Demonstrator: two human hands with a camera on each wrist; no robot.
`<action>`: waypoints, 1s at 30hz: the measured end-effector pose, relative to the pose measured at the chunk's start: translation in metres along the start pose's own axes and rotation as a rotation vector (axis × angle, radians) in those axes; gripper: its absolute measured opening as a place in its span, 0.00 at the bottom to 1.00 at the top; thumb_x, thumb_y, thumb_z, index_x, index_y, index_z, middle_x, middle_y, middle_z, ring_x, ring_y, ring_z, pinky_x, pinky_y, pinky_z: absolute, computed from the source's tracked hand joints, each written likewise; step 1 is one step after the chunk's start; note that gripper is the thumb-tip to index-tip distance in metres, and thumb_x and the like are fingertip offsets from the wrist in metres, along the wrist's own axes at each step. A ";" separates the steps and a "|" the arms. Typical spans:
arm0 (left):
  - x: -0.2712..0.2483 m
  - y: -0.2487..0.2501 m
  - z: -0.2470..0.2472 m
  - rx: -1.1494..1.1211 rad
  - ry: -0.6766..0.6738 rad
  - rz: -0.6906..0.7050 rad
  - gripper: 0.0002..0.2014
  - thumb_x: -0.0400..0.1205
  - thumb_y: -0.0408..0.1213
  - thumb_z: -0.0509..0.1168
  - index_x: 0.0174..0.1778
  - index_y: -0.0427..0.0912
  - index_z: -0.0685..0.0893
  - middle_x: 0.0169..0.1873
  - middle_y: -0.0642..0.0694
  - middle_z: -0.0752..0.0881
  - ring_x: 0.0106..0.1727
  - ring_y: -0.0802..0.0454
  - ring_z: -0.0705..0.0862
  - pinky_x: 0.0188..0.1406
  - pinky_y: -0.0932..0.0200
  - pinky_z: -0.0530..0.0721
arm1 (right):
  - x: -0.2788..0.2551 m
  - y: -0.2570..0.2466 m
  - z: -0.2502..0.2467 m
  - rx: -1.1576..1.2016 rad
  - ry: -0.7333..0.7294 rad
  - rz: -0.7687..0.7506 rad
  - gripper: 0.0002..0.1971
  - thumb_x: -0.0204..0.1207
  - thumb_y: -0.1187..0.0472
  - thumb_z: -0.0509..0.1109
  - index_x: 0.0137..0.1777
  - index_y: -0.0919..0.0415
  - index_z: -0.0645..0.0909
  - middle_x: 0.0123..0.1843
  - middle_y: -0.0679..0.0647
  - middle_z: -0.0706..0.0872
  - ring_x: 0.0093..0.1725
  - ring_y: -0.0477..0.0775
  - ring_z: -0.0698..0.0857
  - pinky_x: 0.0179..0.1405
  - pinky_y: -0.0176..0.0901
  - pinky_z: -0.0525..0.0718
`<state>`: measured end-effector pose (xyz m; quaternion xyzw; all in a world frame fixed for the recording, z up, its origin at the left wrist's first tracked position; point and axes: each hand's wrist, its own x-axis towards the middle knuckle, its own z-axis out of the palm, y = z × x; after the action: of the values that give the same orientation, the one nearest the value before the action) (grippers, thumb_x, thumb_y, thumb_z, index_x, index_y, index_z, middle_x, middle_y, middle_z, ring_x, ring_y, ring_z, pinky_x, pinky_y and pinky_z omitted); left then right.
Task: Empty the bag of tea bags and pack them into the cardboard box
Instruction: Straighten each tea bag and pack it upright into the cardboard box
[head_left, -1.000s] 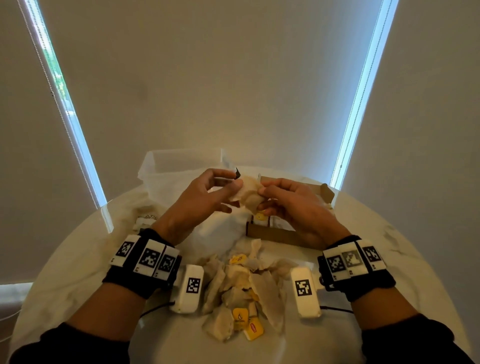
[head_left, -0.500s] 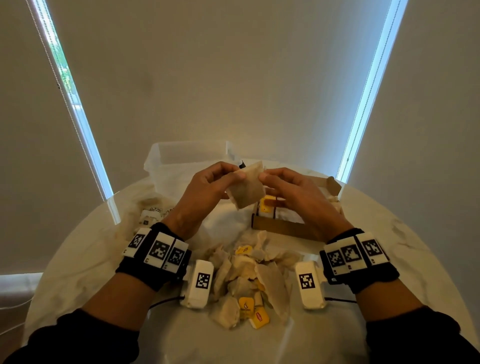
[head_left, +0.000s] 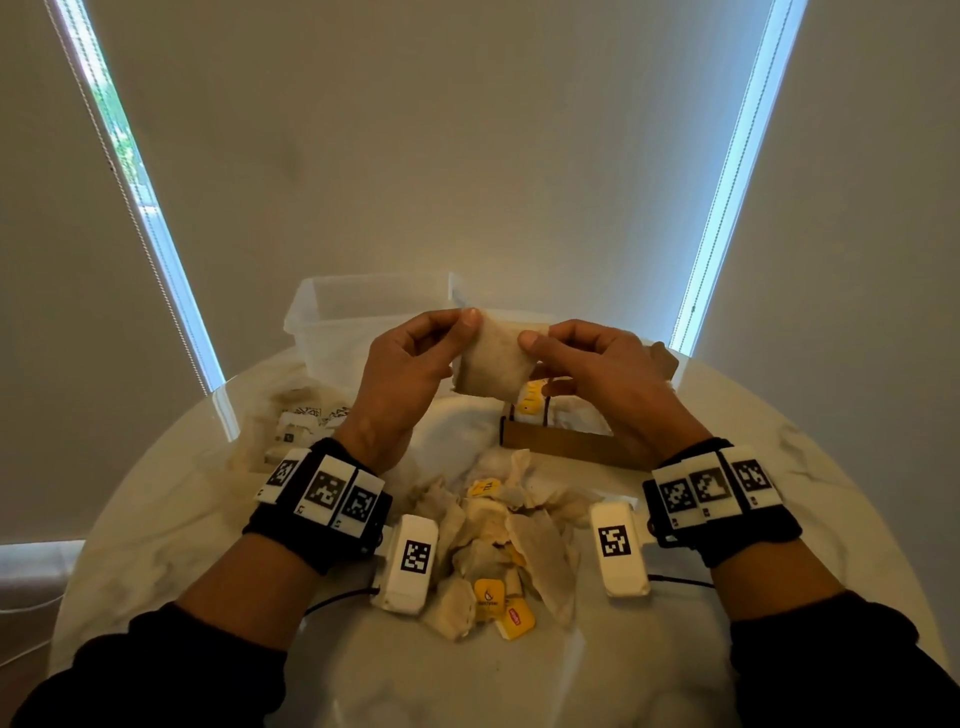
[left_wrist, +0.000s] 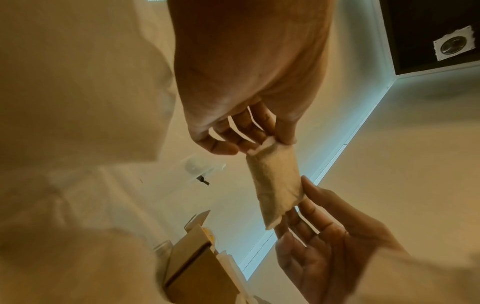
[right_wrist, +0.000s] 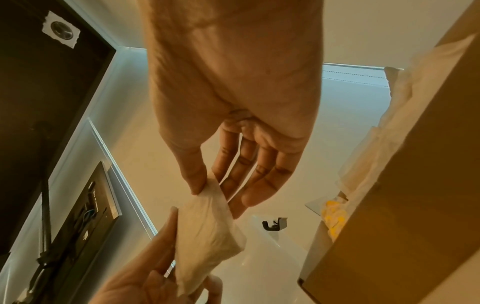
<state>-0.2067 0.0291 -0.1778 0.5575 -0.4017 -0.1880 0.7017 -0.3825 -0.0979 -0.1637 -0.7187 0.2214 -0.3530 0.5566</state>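
Fingers: left hand (head_left: 402, 364) and right hand (head_left: 597, 364) each pinching a top corner of one tea bag (head_left: 493, 364), thumb against forefinger.
Tea bag axis: stretched flat, top edge running hand to hand, body hanging down.
Place: held just above the cardboard box (head_left: 561, 441).
Loose tea bags (head_left: 498, 545): piled nearer than the box.
Writing: yellow tags, print unreadable.

One pale, square tea bag (head_left: 493, 364) hangs in the air above the cardboard box (head_left: 563, 447), which lies open at centre right with yellow-tagged bags standing inside. A loose heap of tea bags (head_left: 501, 545) lies nearer. The crumpled white bag (head_left: 457, 431) lies left of the box.
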 end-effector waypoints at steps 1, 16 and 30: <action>-0.001 0.001 0.001 0.007 -0.001 0.022 0.12 0.87 0.47 0.73 0.63 0.48 0.93 0.55 0.56 0.95 0.59 0.62 0.92 0.54 0.63 0.90 | 0.000 0.000 0.000 -0.010 -0.011 -0.002 0.10 0.82 0.52 0.79 0.55 0.58 0.92 0.49 0.52 0.96 0.49 0.49 0.95 0.52 0.44 0.93; -0.005 0.002 0.007 0.153 -0.119 0.117 0.11 0.86 0.47 0.74 0.61 0.49 0.95 0.54 0.54 0.96 0.59 0.56 0.92 0.59 0.56 0.91 | -0.002 0.007 0.002 -0.357 -0.138 -0.064 0.15 0.76 0.45 0.84 0.59 0.49 0.91 0.51 0.50 0.96 0.51 0.53 0.94 0.52 0.58 0.95; -0.010 -0.005 0.008 0.444 -0.484 -0.090 0.14 0.85 0.59 0.69 0.62 0.63 0.93 0.58 0.66 0.93 0.59 0.65 0.90 0.62 0.56 0.88 | 0.022 -0.020 -0.119 -0.959 -0.135 0.202 0.16 0.83 0.45 0.76 0.63 0.54 0.86 0.54 0.52 0.91 0.47 0.54 0.92 0.41 0.43 0.89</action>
<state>-0.2176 0.0295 -0.1853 0.6533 -0.5628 -0.2536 0.4383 -0.4591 -0.1840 -0.1229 -0.8901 0.3909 -0.1085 0.2076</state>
